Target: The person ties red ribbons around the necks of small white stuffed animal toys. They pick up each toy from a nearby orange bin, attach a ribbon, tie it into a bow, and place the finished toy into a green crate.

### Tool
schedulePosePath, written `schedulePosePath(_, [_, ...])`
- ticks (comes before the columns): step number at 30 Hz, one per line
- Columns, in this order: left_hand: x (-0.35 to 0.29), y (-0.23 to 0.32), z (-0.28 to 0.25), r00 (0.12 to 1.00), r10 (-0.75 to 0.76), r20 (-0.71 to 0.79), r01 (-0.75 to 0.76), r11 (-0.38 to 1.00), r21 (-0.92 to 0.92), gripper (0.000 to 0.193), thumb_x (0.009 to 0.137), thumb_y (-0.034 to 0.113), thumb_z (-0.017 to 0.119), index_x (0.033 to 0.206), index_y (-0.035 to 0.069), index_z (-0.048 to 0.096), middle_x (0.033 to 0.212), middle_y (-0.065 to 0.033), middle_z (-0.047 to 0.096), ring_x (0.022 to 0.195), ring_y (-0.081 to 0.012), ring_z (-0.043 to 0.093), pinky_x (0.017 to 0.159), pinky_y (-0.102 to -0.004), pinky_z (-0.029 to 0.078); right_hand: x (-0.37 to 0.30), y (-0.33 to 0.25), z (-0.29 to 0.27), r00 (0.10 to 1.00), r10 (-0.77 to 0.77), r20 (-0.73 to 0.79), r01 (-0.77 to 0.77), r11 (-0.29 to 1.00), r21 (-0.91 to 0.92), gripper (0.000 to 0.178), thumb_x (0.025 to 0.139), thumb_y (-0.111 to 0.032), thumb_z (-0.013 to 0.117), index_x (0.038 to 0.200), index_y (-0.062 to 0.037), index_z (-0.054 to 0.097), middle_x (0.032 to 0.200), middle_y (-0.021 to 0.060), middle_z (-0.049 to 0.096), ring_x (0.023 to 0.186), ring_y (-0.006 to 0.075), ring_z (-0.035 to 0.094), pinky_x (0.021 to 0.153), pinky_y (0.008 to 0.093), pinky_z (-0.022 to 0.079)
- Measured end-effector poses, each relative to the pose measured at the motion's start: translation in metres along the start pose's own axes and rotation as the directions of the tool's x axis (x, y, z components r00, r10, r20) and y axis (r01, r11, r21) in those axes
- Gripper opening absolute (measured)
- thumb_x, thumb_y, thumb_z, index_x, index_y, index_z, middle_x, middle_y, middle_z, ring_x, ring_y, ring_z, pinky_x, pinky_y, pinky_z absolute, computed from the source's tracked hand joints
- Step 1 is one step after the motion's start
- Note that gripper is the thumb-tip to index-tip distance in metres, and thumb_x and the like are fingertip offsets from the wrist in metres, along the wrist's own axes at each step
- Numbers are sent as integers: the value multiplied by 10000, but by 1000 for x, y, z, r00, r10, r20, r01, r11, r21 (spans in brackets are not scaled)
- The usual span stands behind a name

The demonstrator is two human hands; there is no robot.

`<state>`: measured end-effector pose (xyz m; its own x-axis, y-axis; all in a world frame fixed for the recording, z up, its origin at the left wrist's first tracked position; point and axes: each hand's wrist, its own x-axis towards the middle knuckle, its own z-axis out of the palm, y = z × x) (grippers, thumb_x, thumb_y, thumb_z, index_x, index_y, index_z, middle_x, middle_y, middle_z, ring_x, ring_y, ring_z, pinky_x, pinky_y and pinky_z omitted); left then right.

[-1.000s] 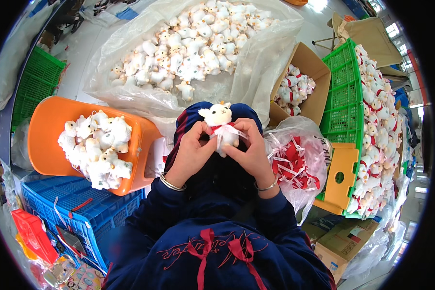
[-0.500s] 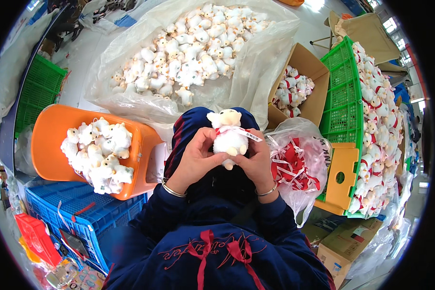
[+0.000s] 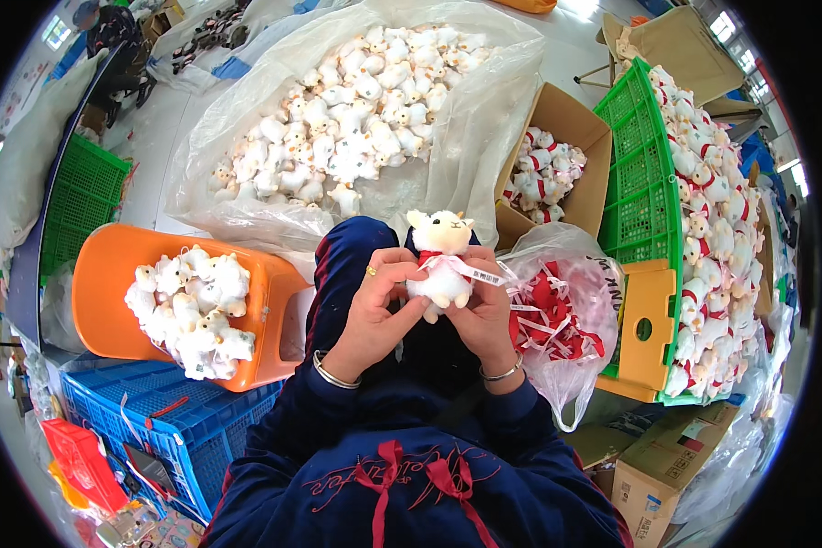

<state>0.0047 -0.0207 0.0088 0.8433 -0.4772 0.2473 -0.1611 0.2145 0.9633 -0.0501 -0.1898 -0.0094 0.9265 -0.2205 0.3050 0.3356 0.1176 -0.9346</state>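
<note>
The left grip (image 3: 381,306) and right grip (image 3: 480,313) both clasp 1 white plush sheep (image 3: 440,286) between them, long axis pointing forward, head beyond both.

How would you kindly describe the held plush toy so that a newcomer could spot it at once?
Find the large clear plastic sheet heaped with white toys. Below it in view, the left hand and right hand hold the white plush toy. It alone is held, and the heaped toys lack its red neckband.

A navy top (image 3: 423,523) with red ribbons (image 3: 390,453) is worn with silver bangles (image 3: 333,375)
</note>
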Motion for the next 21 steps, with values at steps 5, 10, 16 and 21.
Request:
schedulePosePath(5, [6,4,14,996,-54,-78,43,990,-131,430,846,-75,707,1230,78,589,1244,-90,529,1128,-166,554,887,-297,492,-3,3,-14,996,-83,11,84,992,-93,513,824,15,780,1273,-94,559,1278,106,483,1181,220,551,996,338,485])
schedulePosePath(10, [11,-6,10,991,98,92,-111,981,159,397,821,-86,713,1180,41,601,1275,-98,513,1171,-202,532,924,-307,483,-5,3,-18,993,-110,-33,104,985,-139,455,818,27,772,1199,-102,561,1249,127,500,1154,245,554,972,347,480])
schedulePosePath(16, [17,0,21,999,-16,48,21,995,-96,199,922,-17,622,1113,35,617,1402,-115,457,1283,-226,505,1079,-365,423,0,-1,-30,969,-242,45,236,863,-447,380,824,32,773,1067,-120,523,1257,131,498,1129,257,550,969,374,473])
schedulePosePath(21, [25,-6,13,922,-383,60,362,796,-485,342,1087,248,470,1026,17,715,1435,-109,517,1235,-207,557,1038,-352,444,2,-1,-32,955,-288,73,286,825,-487,371,801,84,736,1053,-106,543,1226,154,500,1128,327,549,980,387,456])
